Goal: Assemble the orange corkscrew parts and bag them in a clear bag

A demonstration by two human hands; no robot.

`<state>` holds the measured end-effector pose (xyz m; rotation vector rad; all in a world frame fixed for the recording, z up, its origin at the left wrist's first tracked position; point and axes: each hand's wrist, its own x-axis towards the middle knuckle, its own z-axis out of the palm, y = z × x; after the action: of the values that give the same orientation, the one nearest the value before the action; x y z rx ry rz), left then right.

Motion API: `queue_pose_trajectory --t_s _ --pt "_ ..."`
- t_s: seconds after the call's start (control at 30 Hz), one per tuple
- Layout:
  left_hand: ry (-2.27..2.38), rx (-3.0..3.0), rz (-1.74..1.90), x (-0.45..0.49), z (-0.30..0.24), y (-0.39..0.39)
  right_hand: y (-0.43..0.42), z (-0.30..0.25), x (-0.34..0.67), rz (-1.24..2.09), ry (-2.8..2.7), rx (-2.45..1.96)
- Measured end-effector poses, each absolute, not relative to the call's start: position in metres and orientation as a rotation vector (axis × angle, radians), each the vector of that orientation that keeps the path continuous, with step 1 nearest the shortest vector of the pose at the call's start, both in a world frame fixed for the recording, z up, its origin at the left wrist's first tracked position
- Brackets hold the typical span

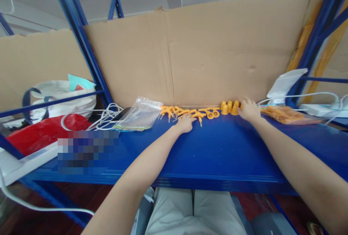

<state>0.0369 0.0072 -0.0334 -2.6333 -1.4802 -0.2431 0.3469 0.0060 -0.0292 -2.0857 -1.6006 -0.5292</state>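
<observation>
My left hand [185, 123] lies at a row of orange branched plastic pieces [172, 111] with metal spiral tips, its fingers bent onto one of them. Just right of it are orange pieces with round, cup-like ends [212, 114]. Orange thimble-shaped cups [224, 108] stand farther right along the back of the shelf. At the end of these cups is my right hand [249, 109], fingers curled at an orange cup that it mostly hides. A clear bag of orange parts [289, 114] lies to the right of that hand.
A cardboard sheet [206, 54] backs the blue shelf [212, 151]. On the left lie a clear plastic bag [144, 115], white cables [107, 117], a red bag [51, 133] and a white cloth bag [54, 97]. Blue posts [315, 43] frame the sides.
</observation>
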Motion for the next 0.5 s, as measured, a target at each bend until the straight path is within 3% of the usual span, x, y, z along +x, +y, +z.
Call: queue_pose_trajectory --t_s 0.17,0.5 --pt "-1.415 -2.637 -0.234 0.036 -0.031 0.009 0.006 -0.034 0.359 -0.348 -1.759 -2.178" --pt "-1.237 -2.629 -0.348 0.039 -0.027 0.003 0.003 -0.025 0.350 -0.317 -1.624 -2.087"
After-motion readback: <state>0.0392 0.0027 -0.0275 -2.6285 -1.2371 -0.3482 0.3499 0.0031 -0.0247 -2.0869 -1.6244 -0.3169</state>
